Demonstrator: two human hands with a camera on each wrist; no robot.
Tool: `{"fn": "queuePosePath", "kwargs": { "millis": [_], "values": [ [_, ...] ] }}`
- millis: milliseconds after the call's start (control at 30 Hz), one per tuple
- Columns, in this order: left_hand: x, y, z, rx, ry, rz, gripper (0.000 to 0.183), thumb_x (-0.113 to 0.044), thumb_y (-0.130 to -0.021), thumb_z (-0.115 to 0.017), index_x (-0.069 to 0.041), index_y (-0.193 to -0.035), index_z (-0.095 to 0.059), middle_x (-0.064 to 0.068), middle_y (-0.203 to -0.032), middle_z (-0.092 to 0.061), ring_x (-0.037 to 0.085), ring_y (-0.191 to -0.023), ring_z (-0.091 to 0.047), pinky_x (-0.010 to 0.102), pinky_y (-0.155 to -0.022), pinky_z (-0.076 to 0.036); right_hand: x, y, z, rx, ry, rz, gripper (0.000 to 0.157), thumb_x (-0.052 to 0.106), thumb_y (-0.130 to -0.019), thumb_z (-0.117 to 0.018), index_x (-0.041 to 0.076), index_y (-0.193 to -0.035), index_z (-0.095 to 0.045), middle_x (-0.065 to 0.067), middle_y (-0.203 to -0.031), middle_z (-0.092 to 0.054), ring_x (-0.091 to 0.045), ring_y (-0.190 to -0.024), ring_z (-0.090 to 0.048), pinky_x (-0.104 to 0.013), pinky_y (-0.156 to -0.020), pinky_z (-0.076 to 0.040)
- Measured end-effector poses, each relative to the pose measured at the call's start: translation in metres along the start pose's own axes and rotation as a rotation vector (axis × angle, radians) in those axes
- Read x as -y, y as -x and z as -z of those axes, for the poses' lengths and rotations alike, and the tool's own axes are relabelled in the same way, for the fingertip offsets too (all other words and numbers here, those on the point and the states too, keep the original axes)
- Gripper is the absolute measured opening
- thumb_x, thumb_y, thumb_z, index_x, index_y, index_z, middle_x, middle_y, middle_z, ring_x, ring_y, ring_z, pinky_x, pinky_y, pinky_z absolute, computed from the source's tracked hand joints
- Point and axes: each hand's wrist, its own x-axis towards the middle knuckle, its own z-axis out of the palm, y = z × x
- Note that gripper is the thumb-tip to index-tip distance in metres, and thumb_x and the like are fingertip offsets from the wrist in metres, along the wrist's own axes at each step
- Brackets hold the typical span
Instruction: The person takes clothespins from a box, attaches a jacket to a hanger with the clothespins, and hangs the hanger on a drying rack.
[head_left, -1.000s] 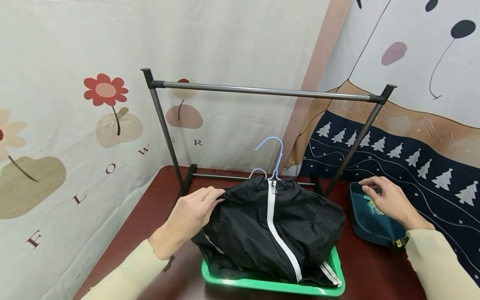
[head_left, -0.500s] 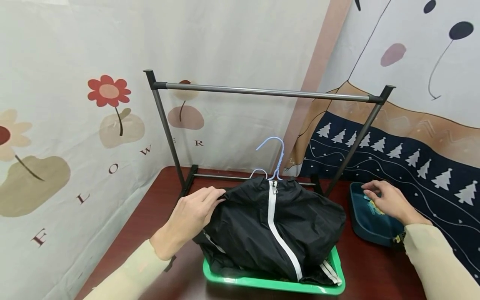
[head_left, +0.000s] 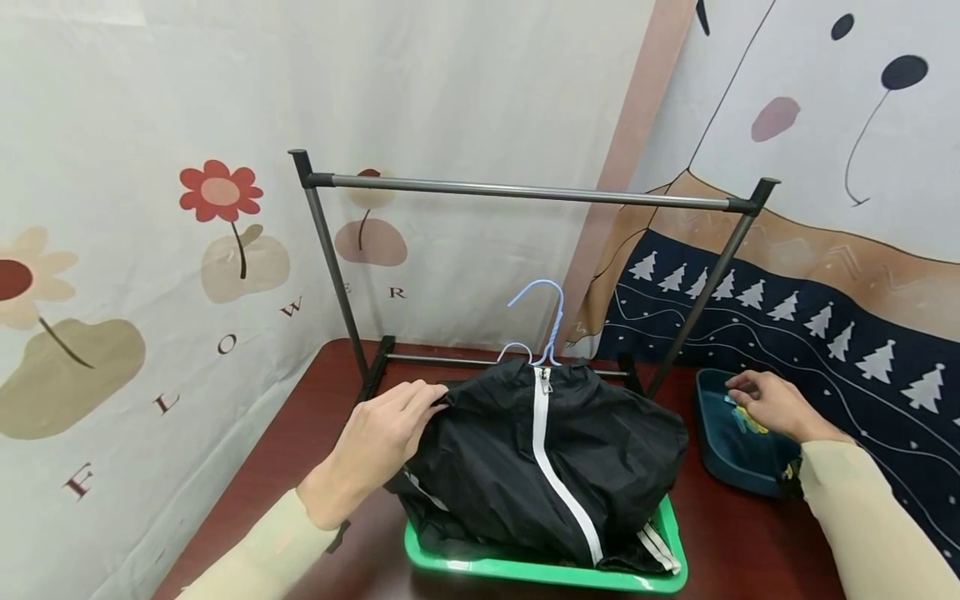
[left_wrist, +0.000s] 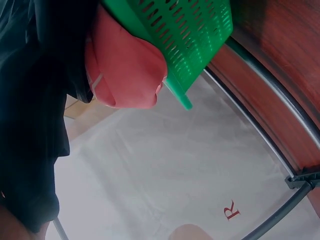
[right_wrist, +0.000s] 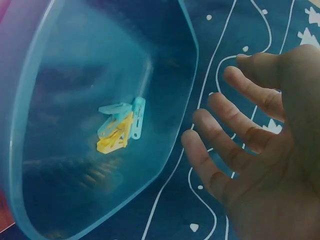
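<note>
A black zip jacket (head_left: 480,458) with a white zip strip lies on a hanger whose pale blue hook (head_left: 557,312) stands up from its collar. My left hand (head_left: 382,429) pinches the jacket's upper left edge; in the left wrist view, dark cloth (left_wrist: 30,125) hides most of that hand. Over the right side of a dark blue bin (head_left: 731,471), my right hand (head_left: 776,407) hovers with fingers apart and nothing held. Several turquoise and yellow clothespins (right_wrist: 120,125) lie on the bin's floor in the right wrist view.
Beneath the jacket stands a green basket (head_left: 540,573), with a pink cloth item (left_wrist: 127,70) against it in the left wrist view. A metal clothes rack (head_left: 525,192) rises behind. A second, smaller hook (head_left: 513,346) shows left of the first. Printed curtains (head_left: 465,92) close off the back.
The head view has shifted slightly. My right hand has drifted a little to the right over the bin, so more of the clothespins show. The left hand and jacket stay put.
</note>
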Motion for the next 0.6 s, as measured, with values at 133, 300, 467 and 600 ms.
{"fn": "queuePosePath", "kwargs": {
  "millis": [133,300,467,600],
  "values": [
    [-0.001,0.001,0.0,0.009,0.0,0.006,0.034,-0.027,-0.126,-0.051,-0.004,-0.127,-0.076,0.004,-0.098,-0.073,0.015,-0.079,-0.07,0.032,-0.065,-0.064,-0.006,-0.003,0.0,0.022,0.011,-0.012,0.026,0.011,-0.118,-0.064,-0.01,-0.129,-0.074,-0.034,-0.122,-0.08,-0.048,-0.108,-0.079,-0.069,-0.094,-0.064],
    [-0.001,0.001,0.001,0.001,-0.001,0.001,0.034,-0.026,-0.126,-0.051,-0.003,-0.127,-0.076,0.004,-0.099,-0.074,0.016,-0.079,-0.07,0.032,-0.065,-0.064,-0.01,-0.008,0.002,0.063,0.025,-0.029,0.03,0.013,-0.118,-0.064,-0.013,-0.132,-0.071,-0.037,-0.122,-0.078,-0.044,-0.104,-0.077,-0.058,-0.087,-0.064],
    [-0.001,-0.002,0.002,-0.014,0.003,-0.013,0.032,-0.024,-0.125,-0.052,-0.003,-0.128,-0.076,0.004,-0.098,-0.073,0.015,-0.078,-0.069,0.031,-0.064,-0.063,-0.014,-0.009,0.006,0.11,0.055,-0.067,0.037,0.014,-0.116,-0.065,-0.016,-0.138,-0.068,-0.046,-0.131,-0.07,-0.051,-0.107,-0.073,-0.058,-0.088,-0.061],
    [-0.001,-0.005,0.002,-0.027,0.007,-0.027,0.031,-0.023,-0.125,-0.053,-0.003,-0.128,-0.076,0.004,-0.098,-0.073,0.015,-0.078,-0.069,0.03,-0.064,-0.063,-0.017,-0.008,0.006,0.148,0.079,-0.089,0.044,0.016,-0.115,-0.067,-0.018,-0.143,-0.064,-0.054,-0.139,-0.062,-0.066,-0.122,-0.067,-0.07,-0.096,-0.061]
  ]
}}
